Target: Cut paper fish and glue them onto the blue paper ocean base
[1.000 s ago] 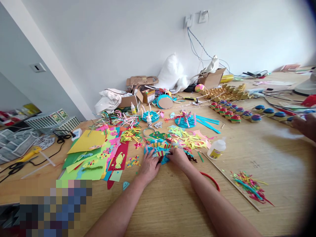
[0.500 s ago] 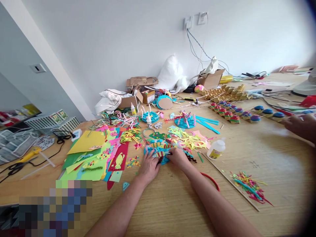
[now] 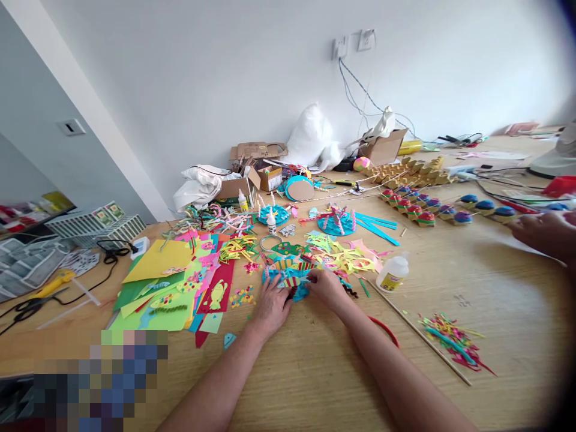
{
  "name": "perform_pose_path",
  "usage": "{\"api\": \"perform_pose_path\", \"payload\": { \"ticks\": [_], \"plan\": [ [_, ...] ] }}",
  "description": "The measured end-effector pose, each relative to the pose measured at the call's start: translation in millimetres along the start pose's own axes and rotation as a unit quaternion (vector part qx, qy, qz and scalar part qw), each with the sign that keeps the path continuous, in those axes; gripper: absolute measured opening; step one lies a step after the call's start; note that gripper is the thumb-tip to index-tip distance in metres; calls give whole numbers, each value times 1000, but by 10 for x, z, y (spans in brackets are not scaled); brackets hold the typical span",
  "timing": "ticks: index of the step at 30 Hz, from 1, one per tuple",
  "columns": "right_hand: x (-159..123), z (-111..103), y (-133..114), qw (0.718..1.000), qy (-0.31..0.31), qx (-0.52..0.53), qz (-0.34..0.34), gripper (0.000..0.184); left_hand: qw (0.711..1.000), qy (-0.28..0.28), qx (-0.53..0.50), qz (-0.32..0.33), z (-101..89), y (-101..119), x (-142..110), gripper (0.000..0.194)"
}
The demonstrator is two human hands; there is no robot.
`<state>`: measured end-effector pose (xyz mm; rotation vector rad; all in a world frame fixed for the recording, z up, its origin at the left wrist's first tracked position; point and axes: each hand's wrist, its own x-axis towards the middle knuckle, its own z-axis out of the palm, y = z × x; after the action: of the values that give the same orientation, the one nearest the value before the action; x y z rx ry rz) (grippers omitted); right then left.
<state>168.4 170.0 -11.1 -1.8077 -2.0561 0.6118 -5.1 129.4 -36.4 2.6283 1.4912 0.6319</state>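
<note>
A blue round craft base (image 3: 299, 295) lies on the table in front of me, partly hidden by my hands. On top of it is a striped paper fish (image 3: 291, 281) in red and yellow. My left hand (image 3: 271, 307) rests flat on the base's left side, fingers spread. From the right, my right hand (image 3: 326, 289) has its fingertips pinched together at the fish's tail. Just behind are more striped paper fish (image 3: 284, 264) and a green dotted fish shape (image 3: 288, 248). A dark brown pipe cleaner (image 3: 350, 291) sticks out beside my right hand.
Coloured paper sheets (image 3: 157, 264) are stacked at left. A glue bottle (image 3: 393, 273) and a wooden stick (image 3: 423, 333) lie to the right, near a pile of paper shreds (image 3: 455, 343). Another person's hand (image 3: 544, 233) is at the right edge, by painted egg-carton pieces (image 3: 420, 211).
My hands stay at the same place on the blue base, with barely any movement. At the right edge, the other person's hand has shifted slightly, and a pale sheet shows beneath it.
</note>
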Motion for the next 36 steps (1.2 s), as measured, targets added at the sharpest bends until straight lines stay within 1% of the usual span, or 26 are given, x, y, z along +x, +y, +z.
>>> {"api": "perform_pose_path", "payload": {
  "ticks": [4,7,11,13,14,16,19,22,26,32,36],
  "plan": [
    [-59,-57,11,1000,-2,-5,-4,17,1000,6,-7,6,30,-26,-9,24],
    [-169,-136,28,1000,-8,-14,-9,16,1000,4,-10,5,46,-37,-11,25],
    [-468,-270,-21,999,-26,-20,-17,16,1000,-2,-4,-1,36,-23,-1,23],
    [-672,-320,-105,998,-49,-3,-34,17,1000,-4,-3,-3,18,-8,4,22],
    [-777,-333,-161,996,-74,10,-55,17,1000,-5,-3,-2,8,0,6,22],
    [-976,-325,-286,989,-114,32,-93,17,1000,-7,-3,-1,-10,11,7,22],
    [-1208,-228,-460,977,-174,48,-115,18,1000,-6,-1,-1,-18,15,3,20],
    [-1341,-78,-558,972,-194,54,-122,18,1000,-4,-2,-2,-7,8,0,17],
    [-1401,72,-567,967,-186,90,-148,16,1000,-3,1,-5,8,2,-3,14],
    [-1368,150,-522,967,-122,142,-173,17,1000,3,-11,-6,17,0,-13,20],
    [-1342,258,-494,965,-98,159,-182,18,1000,4,-18,-5,12,1,-15,22]
  ]
}}
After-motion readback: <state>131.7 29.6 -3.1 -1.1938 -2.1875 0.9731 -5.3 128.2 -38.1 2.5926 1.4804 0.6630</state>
